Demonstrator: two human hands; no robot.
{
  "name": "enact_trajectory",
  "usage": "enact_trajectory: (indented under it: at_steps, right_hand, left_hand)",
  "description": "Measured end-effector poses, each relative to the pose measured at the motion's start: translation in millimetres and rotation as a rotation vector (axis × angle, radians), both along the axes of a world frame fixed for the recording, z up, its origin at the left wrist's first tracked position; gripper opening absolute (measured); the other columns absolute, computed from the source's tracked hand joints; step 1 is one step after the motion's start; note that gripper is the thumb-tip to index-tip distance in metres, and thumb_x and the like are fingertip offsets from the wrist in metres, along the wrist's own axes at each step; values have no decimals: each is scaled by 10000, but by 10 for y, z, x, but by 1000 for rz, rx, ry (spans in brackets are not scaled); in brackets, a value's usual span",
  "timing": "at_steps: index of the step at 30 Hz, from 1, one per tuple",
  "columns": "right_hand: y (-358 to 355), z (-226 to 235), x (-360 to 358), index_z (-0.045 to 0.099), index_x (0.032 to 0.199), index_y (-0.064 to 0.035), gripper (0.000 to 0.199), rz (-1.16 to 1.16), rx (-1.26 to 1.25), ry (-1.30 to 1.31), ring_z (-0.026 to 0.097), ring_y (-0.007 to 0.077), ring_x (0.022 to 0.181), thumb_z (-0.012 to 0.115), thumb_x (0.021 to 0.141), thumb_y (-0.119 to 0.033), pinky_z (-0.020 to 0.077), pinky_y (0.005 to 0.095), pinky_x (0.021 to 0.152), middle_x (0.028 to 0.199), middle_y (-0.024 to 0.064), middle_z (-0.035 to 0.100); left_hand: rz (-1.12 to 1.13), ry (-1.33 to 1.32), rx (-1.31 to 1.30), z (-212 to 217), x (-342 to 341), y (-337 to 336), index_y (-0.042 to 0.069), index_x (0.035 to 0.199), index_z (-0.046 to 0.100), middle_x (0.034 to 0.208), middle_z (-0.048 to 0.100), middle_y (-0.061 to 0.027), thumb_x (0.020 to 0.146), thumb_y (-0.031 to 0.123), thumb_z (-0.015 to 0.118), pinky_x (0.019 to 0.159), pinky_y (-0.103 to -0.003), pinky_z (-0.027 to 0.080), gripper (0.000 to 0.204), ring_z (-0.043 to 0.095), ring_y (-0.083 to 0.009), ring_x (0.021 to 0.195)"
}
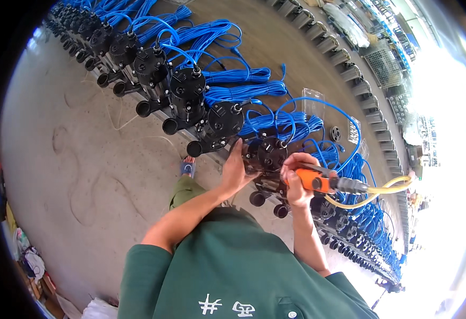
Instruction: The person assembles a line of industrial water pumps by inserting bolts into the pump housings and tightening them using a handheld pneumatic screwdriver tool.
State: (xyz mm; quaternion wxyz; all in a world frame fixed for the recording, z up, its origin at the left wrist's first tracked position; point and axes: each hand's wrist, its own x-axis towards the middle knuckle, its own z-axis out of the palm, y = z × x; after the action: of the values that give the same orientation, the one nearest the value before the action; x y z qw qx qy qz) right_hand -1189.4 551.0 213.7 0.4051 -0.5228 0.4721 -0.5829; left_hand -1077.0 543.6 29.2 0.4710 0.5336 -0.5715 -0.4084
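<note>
An orange air-powered driver (313, 179) is gripped in my right hand (298, 183), held level beside a black-topped pump (272, 153). Its yellow air hose (390, 187) leads off to the right. Whether the tool's tip touches the pump is hidden behind my fingers. My left hand (235, 171) closes round the near left side of the same pump, thumb against its lower body. Close by on the left stands another black pump (225, 119) with a round outlet facing me. A blue cable rises from the pump top.
Pumps stand in a long row from far left to lower right. Coiled blue cables (243, 91) lie on the brown bench (275, 45) behind them. A small black disc (335, 133) and clear trays (314, 101) sit there too. Metal cylinders (362, 87) line the bench's far edge.
</note>
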Motion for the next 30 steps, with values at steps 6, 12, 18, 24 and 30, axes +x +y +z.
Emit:
enact_trajectory:
  at_steps: [6, 12, 18, 24, 30]
  right_hand:
    - [-472, 504, 231, 537, 1071, 33, 346, 17, -351, -177, 539, 146, 588, 576, 733, -29, 508, 323, 588, 861, 140, 570]
    - [-1042, 8, 354, 561, 1054, 3, 259, -33, -83, 47, 617, 134, 714, 587, 805, 72, 527, 267, 650, 843, 75, 624]
    - [-1116, -73, 292, 555, 1062, 20, 269, -4, -80, 120, 568, 161, 661, 513, 799, 53, 517, 307, 641, 861, 122, 605]
    - [-759, 325, 331, 551, 1108, 33, 358, -91, -139, -78, 558, 154, 628, 588, 763, -58, 503, 300, 603, 875, 132, 575]
    - [-94, 555, 26, 542, 1058, -1, 305, -95, -202, -134, 531, 147, 562, 655, 778, -45, 496, 300, 549, 872, 117, 540]
  left_hand:
    - [-109, 79, -162, 294, 238, -254, -60, 1451, 320, 1177, 633, -190, 566, 221, 950, 974, -413, 493, 1122, 638, -362, 1066]
    - [-209, 143, -152, -79, 214, -389, 1, 1466, 326, 1387, 533, -198, 547, 239, 952, 1068, -395, 460, 1136, 578, -330, 1249]
    - [-316, 224, -66, -27, 273, -436, 26, 1446, 361, 1393, 513, -231, 515, 247, 954, 1101, -442, 416, 1126, 515, -401, 1295]
    - [-314, 255, -214, -74, 288, -486, 34, 1422, 382, 1409, 492, -229, 537, 268, 959, 1092, -468, 426, 1082, 497, -424, 1307]
    - [-245, 331, -306, -182, 170, -538, -10, 1352, 450, 1369, 522, -239, 522, 136, 945, 1016, -376, 489, 977, 584, -359, 1220]
